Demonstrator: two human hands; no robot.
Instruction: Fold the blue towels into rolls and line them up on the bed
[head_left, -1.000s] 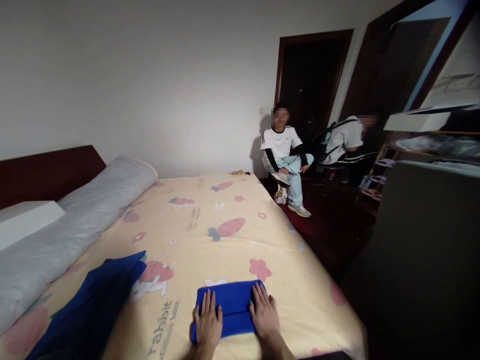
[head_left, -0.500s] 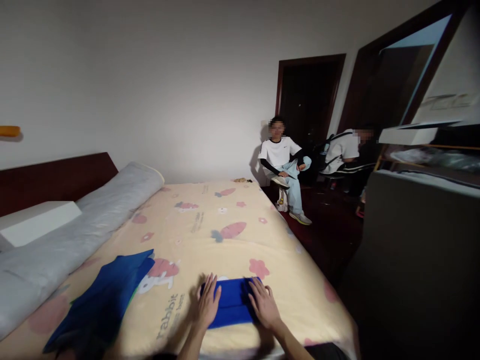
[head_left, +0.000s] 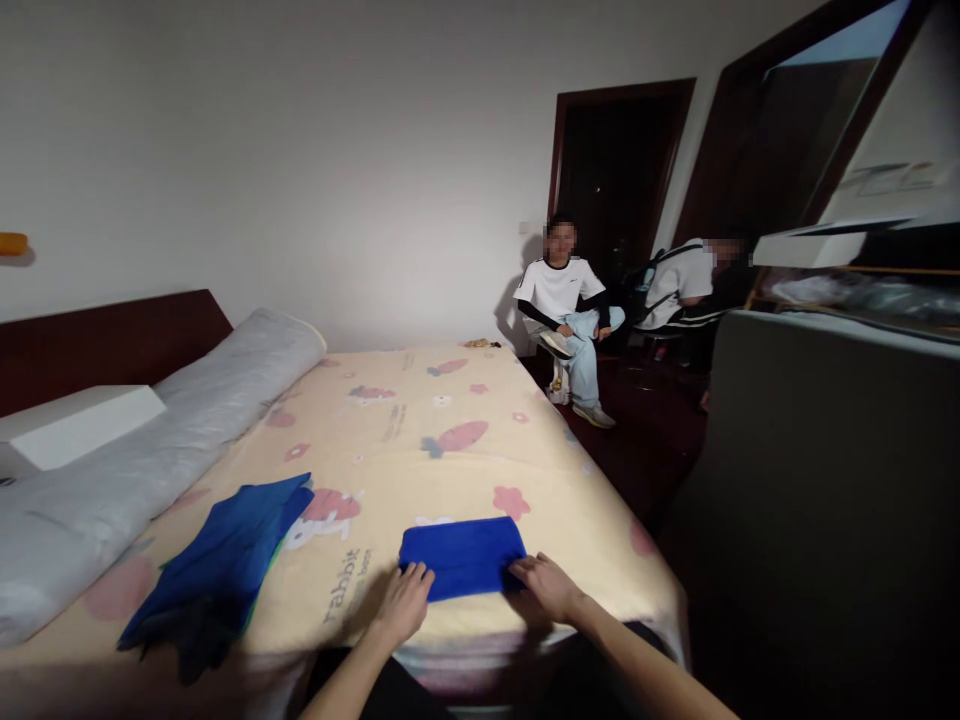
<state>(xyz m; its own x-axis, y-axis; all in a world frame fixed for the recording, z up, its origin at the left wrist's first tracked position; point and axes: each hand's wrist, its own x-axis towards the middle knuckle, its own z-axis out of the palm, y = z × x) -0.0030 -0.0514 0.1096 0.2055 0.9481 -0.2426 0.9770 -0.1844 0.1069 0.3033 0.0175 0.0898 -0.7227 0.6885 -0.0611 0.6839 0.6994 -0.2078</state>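
Note:
A folded blue cloth [head_left: 465, 556] lies as a flat rectangle near the front edge of the bed. My left hand [head_left: 407, 602] has its fingers curled on the cloth's near left corner. At the near right corner, the fingers of my right hand [head_left: 549, 588] are bent and closed on the edge. Both thumbs are mostly hidden. Off to the left, a loose, darker blue piece of clothing [head_left: 225, 550] with a thin green edge lies spread out, with black fabric at its near end.
The bed [head_left: 390, 450] has a cream sheet printed with carrots and flowers. A grey rolled quilt [head_left: 225, 400] and a white box [head_left: 82, 425] lie at the left. Two people sit beyond the bed, one facing this way [head_left: 559, 290]. A dark panel [head_left: 825, 480] stands at right.
Both hands have drawn back from lying flat on top of the blue cloth to its near corners, their fingers now curled. The view has shifted slightly.

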